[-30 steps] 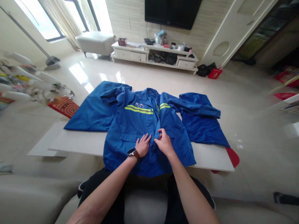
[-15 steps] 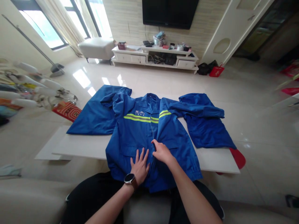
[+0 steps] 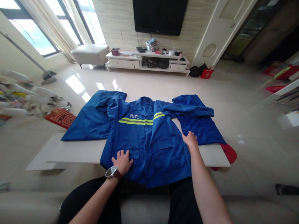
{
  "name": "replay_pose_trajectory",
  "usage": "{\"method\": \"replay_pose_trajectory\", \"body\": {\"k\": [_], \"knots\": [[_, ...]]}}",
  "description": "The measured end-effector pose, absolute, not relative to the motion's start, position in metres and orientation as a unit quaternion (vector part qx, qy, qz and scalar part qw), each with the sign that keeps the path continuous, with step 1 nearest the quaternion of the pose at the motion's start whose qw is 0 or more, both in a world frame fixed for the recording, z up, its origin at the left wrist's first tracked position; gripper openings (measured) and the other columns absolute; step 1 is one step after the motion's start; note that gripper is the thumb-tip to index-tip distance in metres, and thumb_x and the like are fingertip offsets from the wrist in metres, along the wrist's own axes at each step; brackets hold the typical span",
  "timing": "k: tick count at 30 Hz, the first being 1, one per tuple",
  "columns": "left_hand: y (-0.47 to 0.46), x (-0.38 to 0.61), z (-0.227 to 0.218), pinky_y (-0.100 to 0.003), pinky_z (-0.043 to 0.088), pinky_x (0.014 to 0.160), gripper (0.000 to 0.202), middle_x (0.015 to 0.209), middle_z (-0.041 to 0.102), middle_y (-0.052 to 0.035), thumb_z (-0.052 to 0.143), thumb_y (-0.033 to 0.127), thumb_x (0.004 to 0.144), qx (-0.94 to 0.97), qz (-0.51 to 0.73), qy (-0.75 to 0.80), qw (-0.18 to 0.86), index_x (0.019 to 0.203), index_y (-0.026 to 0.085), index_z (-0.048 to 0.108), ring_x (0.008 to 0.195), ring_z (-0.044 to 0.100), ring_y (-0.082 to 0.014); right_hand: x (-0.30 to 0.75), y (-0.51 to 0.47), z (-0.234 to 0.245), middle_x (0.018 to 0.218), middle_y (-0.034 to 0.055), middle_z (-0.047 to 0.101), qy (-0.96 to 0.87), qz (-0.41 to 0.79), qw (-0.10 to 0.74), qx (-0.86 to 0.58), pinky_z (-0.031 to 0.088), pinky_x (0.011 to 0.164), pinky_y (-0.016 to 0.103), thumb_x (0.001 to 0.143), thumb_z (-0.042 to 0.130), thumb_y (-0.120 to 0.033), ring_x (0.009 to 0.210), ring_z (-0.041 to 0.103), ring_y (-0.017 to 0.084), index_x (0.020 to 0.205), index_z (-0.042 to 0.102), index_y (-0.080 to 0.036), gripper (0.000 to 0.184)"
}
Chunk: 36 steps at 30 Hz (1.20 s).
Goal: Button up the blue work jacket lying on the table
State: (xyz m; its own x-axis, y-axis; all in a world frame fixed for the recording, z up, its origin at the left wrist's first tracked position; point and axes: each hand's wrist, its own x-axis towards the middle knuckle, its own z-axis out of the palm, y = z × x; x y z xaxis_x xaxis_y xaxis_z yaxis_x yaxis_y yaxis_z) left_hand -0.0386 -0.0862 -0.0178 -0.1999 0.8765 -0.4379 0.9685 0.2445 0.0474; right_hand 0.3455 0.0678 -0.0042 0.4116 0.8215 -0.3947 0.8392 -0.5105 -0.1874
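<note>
A blue work jacket (image 3: 149, 140) with yellow reflective stripes lies front-up on a white table (image 3: 77, 152), its sleeves spread to both sides. My left hand (image 3: 121, 161), a watch on its wrist, rests flat with fingers spread on the jacket's lower left panel near the pocket. My right hand (image 3: 191, 140) lies at the jacket's right side edge, where the right sleeve (image 3: 198, 121) meets the body, fingers extended on the cloth. The jacket's hem hangs over the table's near edge toward my lap.
A white TV stand (image 3: 147, 62) with clutter stands under a wall-mounted TV (image 3: 160, 15). A white ottoman (image 3: 90, 54) sits by the window. A drying rack with items (image 3: 25, 96) is at the left. A red object (image 3: 229, 152) lies under the table's right end.
Both hands moved apart from the jacket's centre front: the left slid down-left to the lower left panel, the right slid out to the right side edge. The front lies flatter and closed.
</note>
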Motion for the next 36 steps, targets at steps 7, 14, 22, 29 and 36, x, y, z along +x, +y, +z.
{"method": "replay_pose_trajectory", "body": {"k": [7, 14, 22, 29, 36], "knots": [[-0.026, -0.035, -0.017, -0.045, 0.048, 0.097, 0.035, 0.127, 0.064, -0.0095, 0.058, 0.028, 0.088, 0.708, -0.02, 0.641, 0.296, 0.122, 0.025, 0.063, 0.121, 0.057, -0.0288, 0.332, 0.072, -0.003, 0.138, 0.0221, 0.061, 0.522, -0.28, 0.059, 0.803, 0.048, 0.103, 0.045, 0.097, 0.047, -0.054, 0.126, 0.061, 0.035, 0.151, 0.046, -0.013, 0.067], [-0.007, -0.03, -0.026, -0.041, 0.05, 0.089, 0.029, 0.116, 0.068, -0.009, 0.062, 0.018, 0.081, 0.768, -0.025, 0.568, 0.296, 0.109, 0.024, 0.068, 0.109, 0.062, -0.0294, 0.256, 0.061, 0.017, 0.116, 0.012, 0.07, 0.693, -0.135, -0.134, 0.695, 0.047, 0.097, 0.038, 0.094, 0.052, -0.037, 0.112, 0.063, 0.028, 0.11, 0.068, -0.02, 0.028], [-0.008, -0.016, -0.022, -0.041, 0.053, 0.081, 0.021, 0.11, 0.069, -0.0122, 0.052, 0.018, 0.089, 0.78, -0.035, 0.567, 0.263, 0.102, 0.019, 0.068, 0.105, 0.063, -0.0314, 0.178, 0.023, -0.003, 0.088, -0.0002, 0.069, 0.72, -0.366, -0.115, 0.579, 0.046, 0.071, 0.028, 0.082, 0.075, -0.044, 0.077, 0.062, 0.017, 0.095, 0.063, -0.023, 0.027], [-0.013, 0.012, -0.013, -0.042, 0.055, 0.086, 0.029, 0.115, 0.068, -0.0141, 0.044, 0.015, 0.093, 0.779, -0.043, 0.567, 0.265, 0.115, 0.015, 0.063, 0.107, 0.066, -0.0297, 0.169, 0.018, -0.014, 0.077, -0.0031, 0.066, 0.728, -0.392, -0.098, 0.553, 0.043, 0.068, 0.025, 0.079, 0.067, -0.019, 0.073, 0.062, 0.015, 0.094, 0.06, -0.023, 0.016], [-0.012, 0.003, -0.03, -0.04, 0.053, 0.085, 0.023, 0.113, 0.068, -0.0115, 0.041, 0.016, 0.095, 0.782, -0.026, 0.566, 0.258, 0.109, 0.018, 0.06, 0.104, 0.067, -0.0278, 0.175, 0.018, -0.006, 0.074, -0.0025, 0.066, 0.736, -0.405, -0.086, 0.535, 0.04, 0.066, 0.024, 0.075, 0.056, -0.007, 0.071, 0.062, 0.015, 0.086, 0.059, -0.023, 0.019]]}}
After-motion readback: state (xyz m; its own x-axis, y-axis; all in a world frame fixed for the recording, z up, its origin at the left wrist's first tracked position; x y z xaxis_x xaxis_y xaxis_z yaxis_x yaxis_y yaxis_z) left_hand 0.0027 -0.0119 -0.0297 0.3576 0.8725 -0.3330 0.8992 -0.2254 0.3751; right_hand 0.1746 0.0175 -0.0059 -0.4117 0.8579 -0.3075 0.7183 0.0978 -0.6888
